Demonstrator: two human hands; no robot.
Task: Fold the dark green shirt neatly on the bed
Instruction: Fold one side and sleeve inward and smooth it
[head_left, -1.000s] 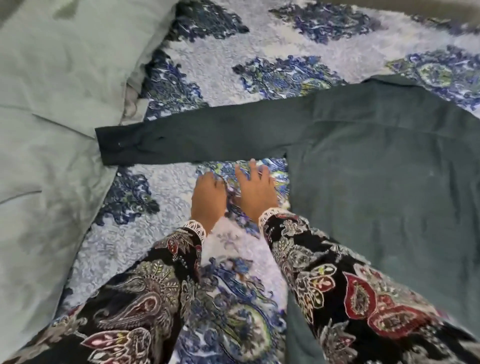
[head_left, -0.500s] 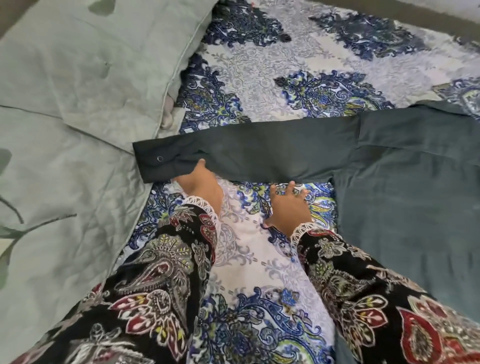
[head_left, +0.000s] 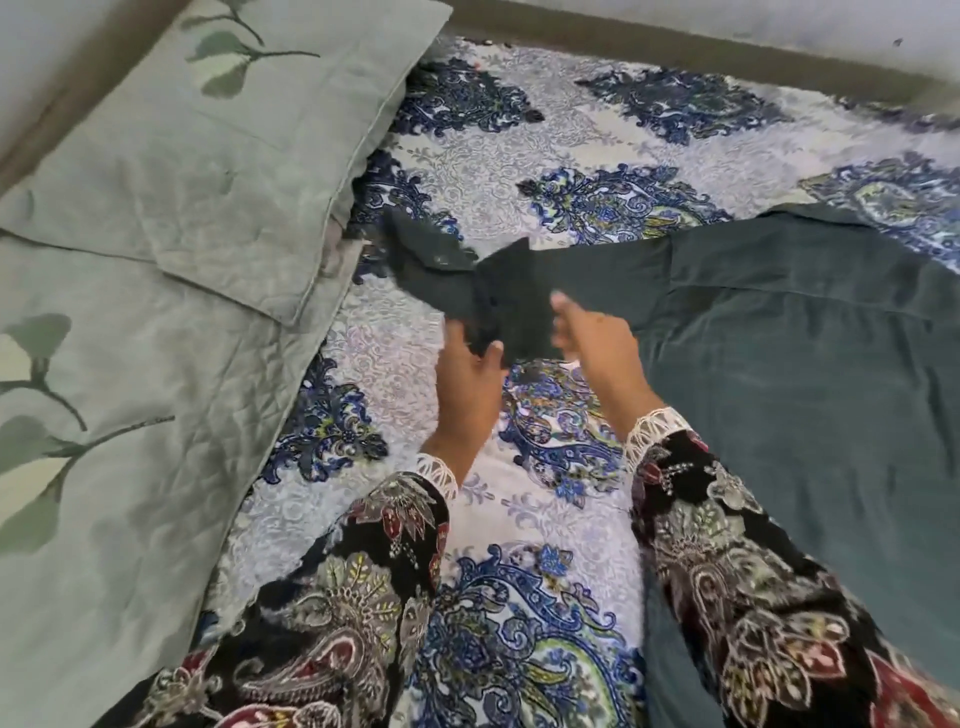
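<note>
The dark green shirt (head_left: 789, 374) lies spread flat over the right side of the bed, its body running to the right edge of the view. Its long sleeve (head_left: 498, 296) is raised off the bedspread and bunched, the cuff flopping to the upper left. My left hand (head_left: 467, 384) grips the sleeve's lower edge near the cuff end. My right hand (head_left: 592, 338) pinches the sleeve a little further right, close to the shirt's body. Both hands are blurred by motion.
Two pale green pillows (head_left: 171, 218) with a leaf print lie stacked along the left. A blue and white patterned bedspread (head_left: 519, 161) covers the bed. A wall with a dark skirting (head_left: 675, 36) runs along the far edge. My patterned sleeves fill the bottom.
The sleeve lay flat and stretched out to the left before. Both hands have taken hold of it and lifted it, drawing the cuff end rightward toward the shirt's body.
</note>
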